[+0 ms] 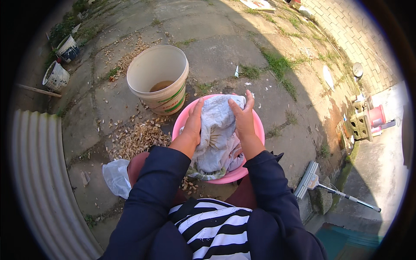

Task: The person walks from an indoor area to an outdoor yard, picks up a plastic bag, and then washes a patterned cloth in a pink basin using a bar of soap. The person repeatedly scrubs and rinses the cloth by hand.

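A pink plastic basin (259, 128) sits between my knees, holding a bundle of wet-looking cloth. Both hands hold a pale, patterned cloth (213, 143) that rises above the basin's rim. My left hand (194, 122) presses its left side, with the fingertips partly hidden by the cloth. On the other side, my right hand (243, 115) grips the cloth, its thumb on top and some fingers spread at the far edge. A green-and-white piece of fabric (208, 174) shows at the near side of the basin.
Beyond the basin stands a white plastic bucket (157, 76) with brown liquid inside. Peanut shells (139, 138) are heaped beside it, near a clear plastic bag (117, 177). A sponge mop (312, 182) lies to the right. Corrugated sheeting (42, 182) and paint-stained pails (56, 76) are on the left.
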Demonstrator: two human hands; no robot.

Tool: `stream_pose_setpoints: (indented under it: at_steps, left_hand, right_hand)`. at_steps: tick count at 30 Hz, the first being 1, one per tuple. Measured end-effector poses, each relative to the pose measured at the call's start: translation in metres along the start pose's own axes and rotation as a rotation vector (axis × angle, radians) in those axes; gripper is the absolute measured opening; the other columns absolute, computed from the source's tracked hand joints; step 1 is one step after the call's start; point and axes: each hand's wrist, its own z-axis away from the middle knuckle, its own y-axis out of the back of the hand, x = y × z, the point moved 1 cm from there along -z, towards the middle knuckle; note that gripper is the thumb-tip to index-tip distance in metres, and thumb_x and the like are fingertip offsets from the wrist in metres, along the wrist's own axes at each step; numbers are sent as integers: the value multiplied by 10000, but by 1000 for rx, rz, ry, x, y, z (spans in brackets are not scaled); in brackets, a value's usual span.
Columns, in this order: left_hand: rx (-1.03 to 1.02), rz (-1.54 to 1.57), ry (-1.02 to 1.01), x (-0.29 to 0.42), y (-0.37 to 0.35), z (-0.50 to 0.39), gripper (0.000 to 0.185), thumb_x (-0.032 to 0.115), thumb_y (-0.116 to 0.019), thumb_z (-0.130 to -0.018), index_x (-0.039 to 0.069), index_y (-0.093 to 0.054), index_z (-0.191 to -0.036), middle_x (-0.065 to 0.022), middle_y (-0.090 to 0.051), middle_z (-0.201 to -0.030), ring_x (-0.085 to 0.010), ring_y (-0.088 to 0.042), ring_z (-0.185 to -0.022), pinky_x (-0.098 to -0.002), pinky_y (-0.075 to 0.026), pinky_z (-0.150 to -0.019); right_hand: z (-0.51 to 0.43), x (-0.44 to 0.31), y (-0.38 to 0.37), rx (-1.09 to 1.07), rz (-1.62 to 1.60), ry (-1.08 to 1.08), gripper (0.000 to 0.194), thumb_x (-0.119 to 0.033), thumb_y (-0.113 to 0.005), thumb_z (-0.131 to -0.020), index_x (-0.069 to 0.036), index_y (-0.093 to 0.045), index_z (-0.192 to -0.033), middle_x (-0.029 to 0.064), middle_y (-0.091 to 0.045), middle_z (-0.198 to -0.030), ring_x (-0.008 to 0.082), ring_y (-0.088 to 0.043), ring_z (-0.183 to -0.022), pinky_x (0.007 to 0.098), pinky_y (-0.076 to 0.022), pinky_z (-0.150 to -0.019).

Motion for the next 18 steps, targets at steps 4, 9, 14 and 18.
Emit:
stream_pose_setpoints:
  at_steps: [4, 9, 14, 18]
  left_hand:
    - [126, -55, 7, -24, 14, -24, 613, 612, -506, -961, 58, -632, -1191, -88, -692, -1103, -233, -675, -964, -389, -555, -831]
    - [88, -90, 75, -15, 1, 1, 525, 469, -460, -1032, 11, -582, -1255, -116, -661, -1130, -210, -632, -1015, -350, -518, -853]
    - [161, -351, -85, -42, -21, 10, 555, 412, -421, -1058, -31, -524, -1376, -152, -596, -1304, -205, -565, -1164, -328, -427, -1002]
    - [174, -403, 12, -9, -3, -12, 619, 484, -390, -1045, -23, -543, -1365, -197, -602, -1294, -246, -592, -1146, -347, -433, -988]
  right_hand:
    - [26, 5, -12, -215, 483, 442, 532, -131, -761, -832, -41, -526, -1300, 133, -621, -1146, 275, -602, -1057, 361, -474, -961]
    - [71, 16, -25, -333, 591, 615, 287, -112, -719, -853, -41, -590, -1099, 170, -630, -1021, 352, -618, -955, 390, -487, -881]
    - [14, 45, -11, -76, 542, 284, 162, -101, -649, -920, -27, -573, -1042, 136, -632, -956, 274, -617, -887, 352, -482, -828]
    - [65, 24, -33, -195, 478, 378, 163, -81, -624, -933, -33, -553, -1071, 141, -635, -964, 274, -621, -924, 367, -478, -871]
